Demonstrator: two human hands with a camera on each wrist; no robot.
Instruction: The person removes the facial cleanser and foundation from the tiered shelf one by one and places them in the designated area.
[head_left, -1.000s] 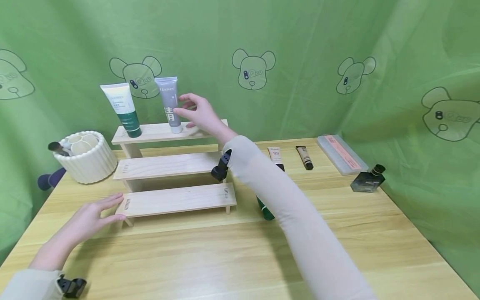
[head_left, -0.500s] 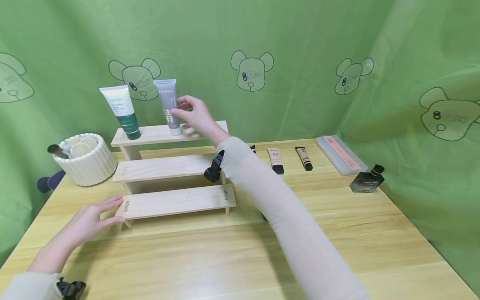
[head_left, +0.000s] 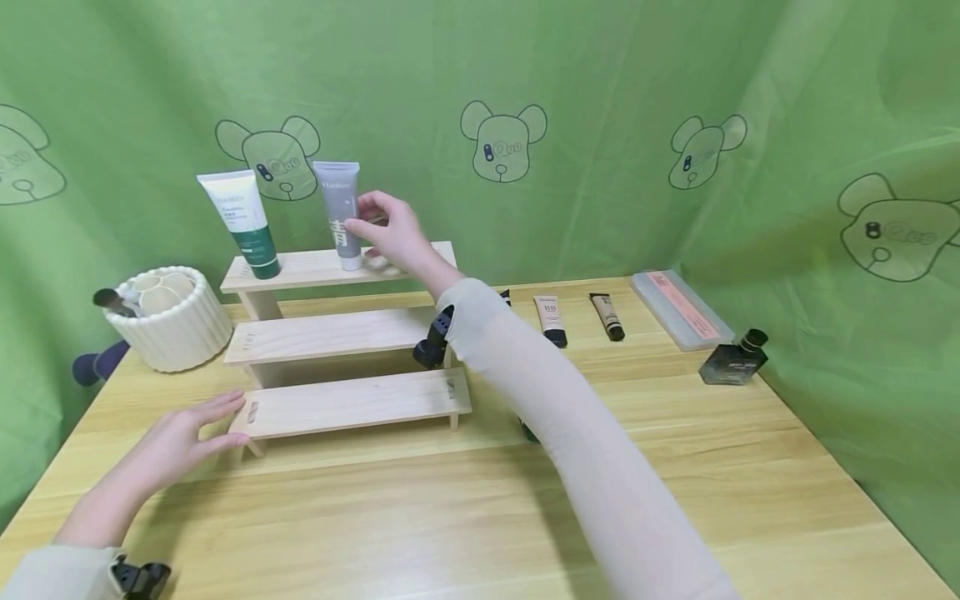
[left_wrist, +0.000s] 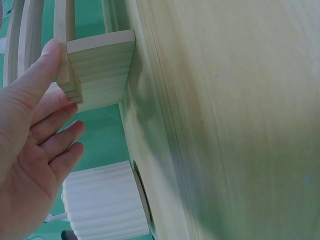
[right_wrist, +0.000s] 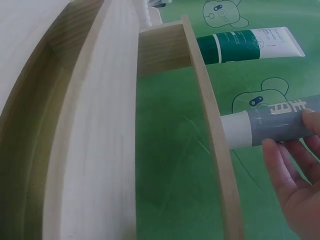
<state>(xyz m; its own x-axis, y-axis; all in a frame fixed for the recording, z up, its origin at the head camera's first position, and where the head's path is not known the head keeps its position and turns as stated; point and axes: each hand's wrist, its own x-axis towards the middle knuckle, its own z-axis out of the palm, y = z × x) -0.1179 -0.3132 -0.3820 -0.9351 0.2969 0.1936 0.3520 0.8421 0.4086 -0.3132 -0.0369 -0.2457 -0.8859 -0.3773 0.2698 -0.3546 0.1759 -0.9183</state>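
Note:
A grey-purple squeeze tube (head_left: 341, 212) stands cap down on the top step of a three-step wooden display shelf (head_left: 345, 403). My right hand (head_left: 396, 229) pinches its side between thumb and fingers; the right wrist view shows the white cap right at the board. To its left a white and green squeeze tube (head_left: 243, 221) stands cap down on the same step, leaning slightly. At the lowest step's left end, my left hand (head_left: 176, 442) grips the board's corner. In the left wrist view the thumb lies on one side of the board end (left_wrist: 70, 82), with a finger on the other.
A white ribbed pot (head_left: 183, 325) with brushes and sponges stands left of the shelf. To the right lie a BB cream tube (head_left: 551, 320), a small beige tube (head_left: 607, 317), a flat clear case (head_left: 684, 310) and a dark glass bottle (head_left: 735, 360). My right sleeve partly hides other items.
The grey-purple tube's top shifted left, then slightly back right, in my right hand's grip. My right forearm moved a little left, uncovering the BB cream tube. The left hand kept its hold on the shelf.

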